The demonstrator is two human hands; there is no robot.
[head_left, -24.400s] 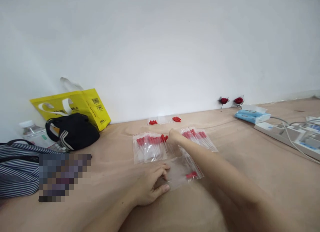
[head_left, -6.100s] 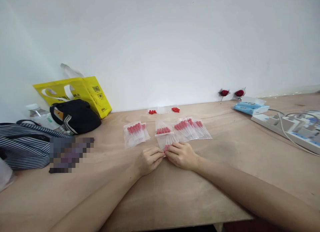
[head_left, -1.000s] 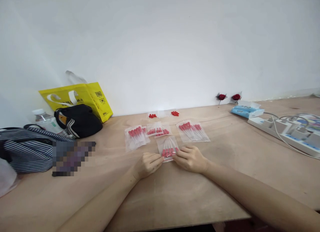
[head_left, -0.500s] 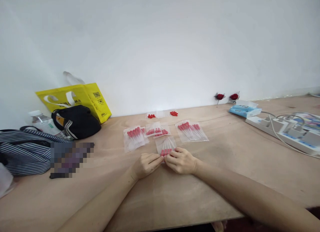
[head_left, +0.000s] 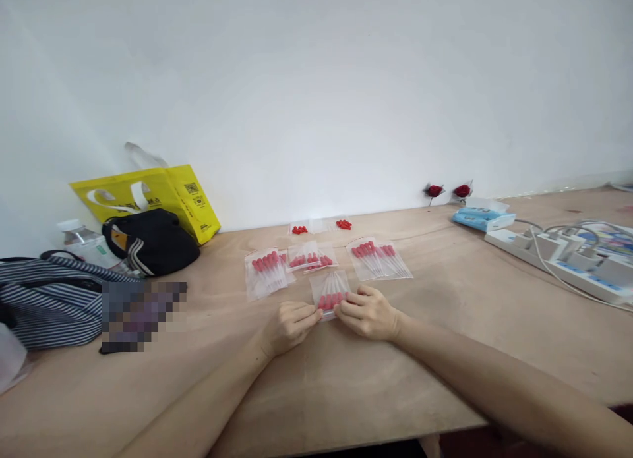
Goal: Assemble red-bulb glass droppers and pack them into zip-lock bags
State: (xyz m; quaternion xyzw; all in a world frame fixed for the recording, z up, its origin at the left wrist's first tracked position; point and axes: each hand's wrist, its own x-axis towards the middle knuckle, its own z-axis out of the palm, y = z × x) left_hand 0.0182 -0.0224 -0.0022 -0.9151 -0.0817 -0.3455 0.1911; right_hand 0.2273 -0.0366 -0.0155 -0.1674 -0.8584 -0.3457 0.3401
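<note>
Between my hands lies a clear zip bag [head_left: 330, 286] holding several white sticks with red tips, its zip edge towards me. My left hand [head_left: 291, 325] pinches the left corner of that edge. The fingers of my right hand [head_left: 368, 313] are closed on the same edge, farther right. Beyond it lie more filled bags: a left pair [head_left: 268, 273], a middle pair [head_left: 310, 257] with red pieces, and a right pair [head_left: 378, 259], whose sticks fan towards me.
At the wall are small bags with red pieces [head_left: 343, 225] and two dark red roses [head_left: 434, 191]. On the right are a blue tissue pack [head_left: 482, 217] and a power strip [head_left: 558, 263]. A yellow bag [head_left: 192, 201], black cap [head_left: 153, 240], bottle [head_left: 82, 237] and striped bag [head_left: 54, 300] stand left.
My right hand has slid to the right along the bag's zip edge, uncovering more of the red tips. My left hand stays at the left corner.
</note>
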